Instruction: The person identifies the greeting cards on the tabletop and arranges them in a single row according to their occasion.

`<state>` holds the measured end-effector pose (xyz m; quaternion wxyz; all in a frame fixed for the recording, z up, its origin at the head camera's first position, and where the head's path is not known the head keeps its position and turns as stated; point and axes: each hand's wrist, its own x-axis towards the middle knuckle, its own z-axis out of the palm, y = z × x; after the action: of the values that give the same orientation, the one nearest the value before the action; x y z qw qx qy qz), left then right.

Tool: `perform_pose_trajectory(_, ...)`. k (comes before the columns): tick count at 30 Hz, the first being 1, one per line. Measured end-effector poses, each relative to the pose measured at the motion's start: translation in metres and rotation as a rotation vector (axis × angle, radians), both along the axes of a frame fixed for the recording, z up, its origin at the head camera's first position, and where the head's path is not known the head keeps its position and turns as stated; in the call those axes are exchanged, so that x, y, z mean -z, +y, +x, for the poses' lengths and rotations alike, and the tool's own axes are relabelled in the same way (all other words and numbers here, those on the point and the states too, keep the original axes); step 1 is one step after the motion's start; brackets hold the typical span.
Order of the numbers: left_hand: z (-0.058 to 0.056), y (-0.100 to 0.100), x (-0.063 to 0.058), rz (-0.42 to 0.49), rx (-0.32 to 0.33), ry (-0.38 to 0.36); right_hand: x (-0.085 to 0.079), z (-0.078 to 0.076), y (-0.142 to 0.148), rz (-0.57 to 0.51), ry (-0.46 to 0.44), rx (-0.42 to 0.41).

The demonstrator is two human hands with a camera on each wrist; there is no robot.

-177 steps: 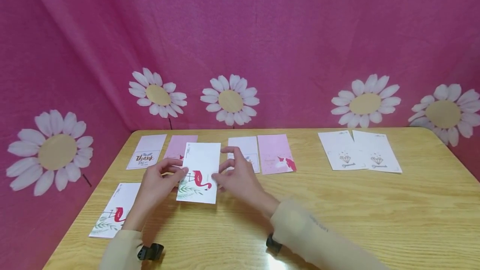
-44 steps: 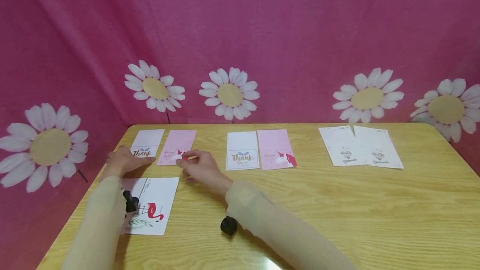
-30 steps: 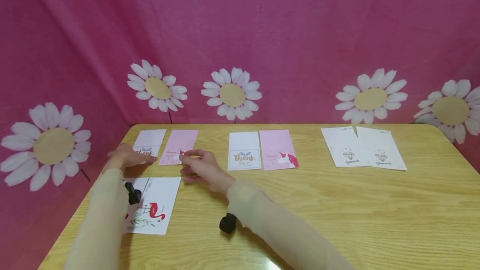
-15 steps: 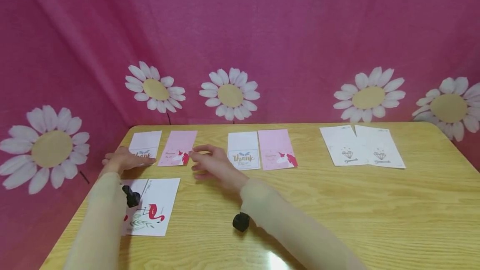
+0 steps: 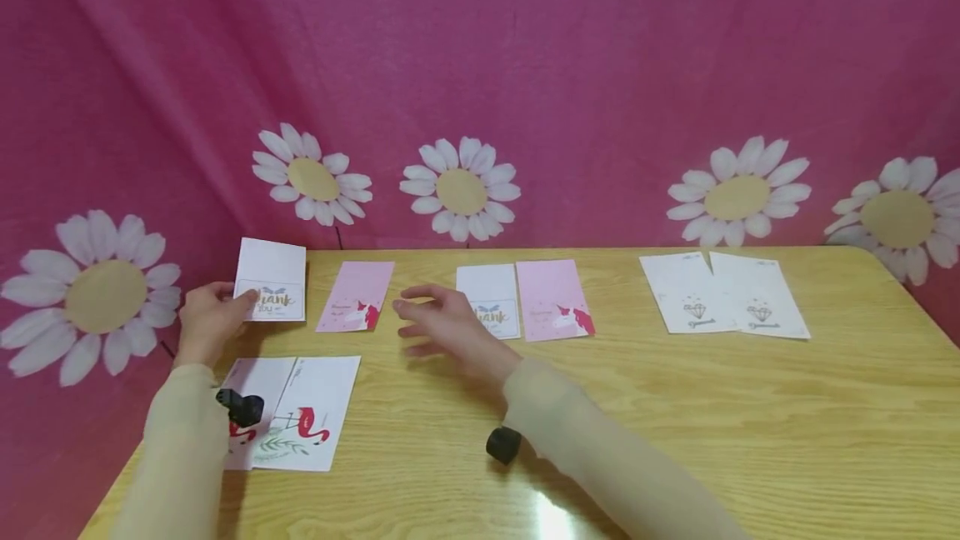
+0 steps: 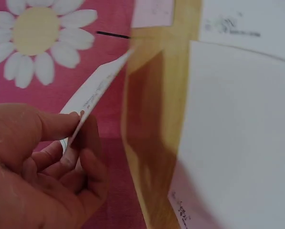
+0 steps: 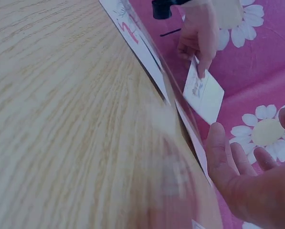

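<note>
My left hand [image 5: 206,319] pinches a white "Thank You" card [image 5: 273,273] between thumb and fingers at its left edge. In the left wrist view, that card [image 6: 97,86] is tilted and raised above the table, casting a shadow. My right hand [image 5: 453,327] holds nothing; its fingers are loosely spread, over the table between a pink unicorn card [image 5: 356,290] and a second "Thank You" card [image 5: 483,282], which it partly covers. In the right wrist view, the thumb and fingers of this hand [image 7: 257,186] stand apart.
Two flamingo cards [image 5: 322,398] lie side by side at the front left, one partly hidden by the left wrist camera [image 5: 243,408]. Another pink unicorn card [image 5: 551,290] is at centre back. Two overlapping diamond cards [image 5: 690,290] lie back right. A flowered pink curtain [image 5: 570,107] hangs behind.
The flamingo card, earlier in both hands, now lies beside its match. My left hand has lifted the "Thank You" card from the back left corner. My right hand has drawn rightward from the unicorn card.
</note>
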<state>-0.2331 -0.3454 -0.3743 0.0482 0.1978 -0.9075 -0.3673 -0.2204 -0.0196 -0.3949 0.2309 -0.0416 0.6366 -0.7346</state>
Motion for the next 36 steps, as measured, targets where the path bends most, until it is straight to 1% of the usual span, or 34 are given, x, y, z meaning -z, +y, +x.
perform_pose_trajectory(2,0.002,0.001,-0.003,0.076,0.016,0.010,-0.002,0.001,0.004,-0.004,0.015,0.000)
perform_pose_trajectory(5,0.005,0.007,-0.005,0.210,0.031,-0.012,-0.006,0.002,0.009,-0.015,0.023,0.003)
perform_pose_trajectory(8,0.008,0.014,-0.004,0.282,0.059,-0.019,-0.009,0.005,0.015,-0.010,0.035,0.009)
perform_pose_trajectory(10,0.010,0.020,-0.004,0.300,0.091,-0.018,-0.012,0.006,0.020,-0.002,0.044,0.015)
perform_pose_trajectory(15,0.014,0.038,-0.007,0.289,0.212,-0.012,-0.016,0.008,0.031,0.003,0.075,0.040)
perform_pose_trajectory(20,0.019,0.062,-0.014,0.293,0.290,-0.021,-0.019,0.010,0.041,-0.014,0.082,0.073)
perform_pose_trajectory(25,0.025,0.084,-0.017,0.344,0.358,-0.017,-0.022,0.013,0.051,-0.024,0.092,0.080)
perform_pose_trajectory(29,0.031,0.101,-0.020,0.375,0.397,-0.019,-0.024,0.016,0.061,-0.016,0.103,0.100)
perform_pose_trajectory(36,0.042,0.124,-0.018,0.409,0.458,-0.022,-0.025,0.021,0.077,0.008,0.102,0.138)
